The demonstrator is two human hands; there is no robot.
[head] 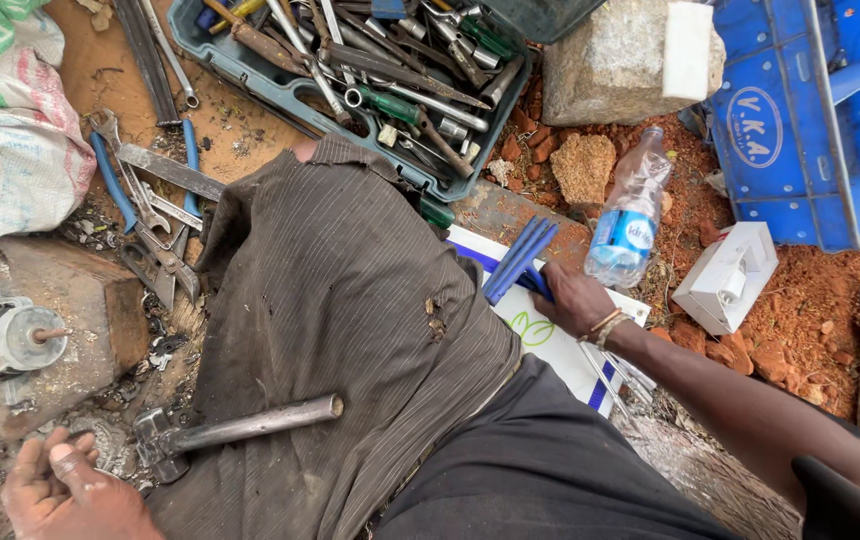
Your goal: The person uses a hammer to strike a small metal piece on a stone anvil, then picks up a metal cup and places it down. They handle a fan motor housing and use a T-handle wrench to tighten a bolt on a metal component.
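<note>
A: What sits furthest left?

B: A white woven sack (5, 120) at the edge, and below it a metal motor part (15, 340) resting on a stone block (100, 310). The left hand (65, 495) lies low in the corner, fingers curled loosely, gripping nothing. Just beside it is the head of a steel hammer (235, 428), whose handle lies across the trouser leg (350, 300).

A: And the loose tools?

B: Blue-handled pliers (150, 190) and spanners lie on the dirt above the block.

A: Any containers?

B: A dark teal tool tray (510, 100) at top centre, crammed with spanners, sockets and green-handled screwdrivers (395, 105) heaped in no order.

A: The right hand?

B: The right hand (570, 297) is closed around blue plastic handles (518, 258), held over a white and blue flat box (550, 340). Near it lies a clear water bottle (630, 215) on red earth, then a small white carton (728, 277), and a blue plastic crate (810, 120) on its side, its contents not visible.
</note>
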